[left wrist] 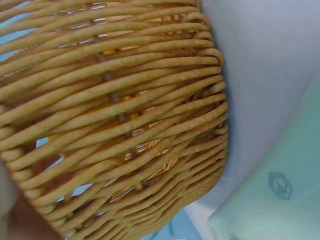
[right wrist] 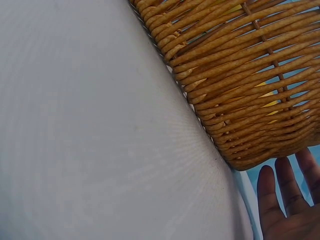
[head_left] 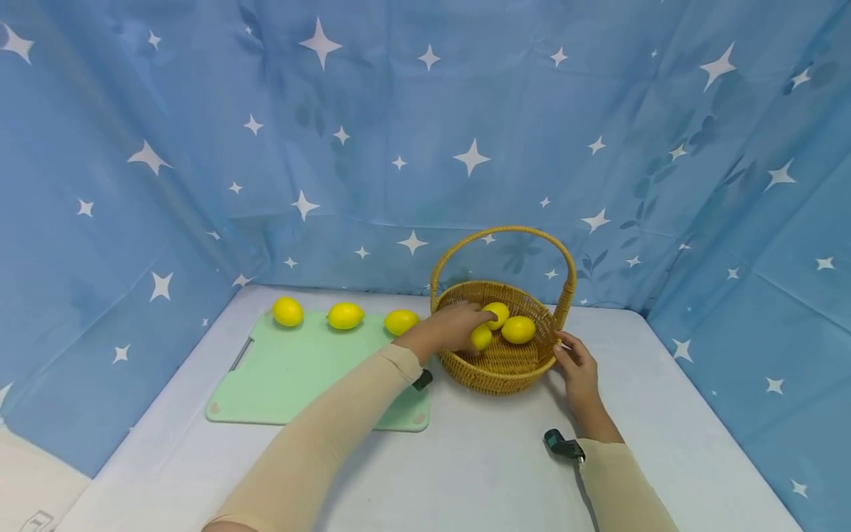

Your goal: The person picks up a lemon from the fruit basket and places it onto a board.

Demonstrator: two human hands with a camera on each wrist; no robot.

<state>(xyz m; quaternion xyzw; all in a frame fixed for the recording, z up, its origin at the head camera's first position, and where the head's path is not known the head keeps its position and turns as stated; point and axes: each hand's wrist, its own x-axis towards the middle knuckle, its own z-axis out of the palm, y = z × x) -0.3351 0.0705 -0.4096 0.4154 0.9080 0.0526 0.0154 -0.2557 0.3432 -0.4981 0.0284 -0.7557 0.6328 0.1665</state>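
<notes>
A round wicker basket (head_left: pixel 488 380) with a tall arched handle stands on the table, and three yellow lemons show inside it. My left hand (head_left: pixel 455 327) reaches over the basket's left rim. Its fingers and thumb are around the nearest lemon (head_left: pixel 482 338), with a second lemon (head_left: pixel 496 315) just behind and a third lemon (head_left: pixel 518 330) to the right. At the right rim, below the handle's foot, my right hand (head_left: pixel 580 373) pinches the basket edge. The woven side (left wrist: pixel 115 115) hides most of the left hand in the left wrist view. Fingers (right wrist: pixel 287 182) touch the wicker in the right wrist view.
A pale green cutting board (head_left: pixel 306 377) lies left of the basket, under the left forearm. Along its far edge sit a left lemon (head_left: pixel 288 312), a middle lemon (head_left: pixel 346 315) and a right lemon (head_left: pixel 402 322). A blue star-patterned curtain (head_left: pixel 372 148) hangs behind the white table (head_left: pixel 465 473).
</notes>
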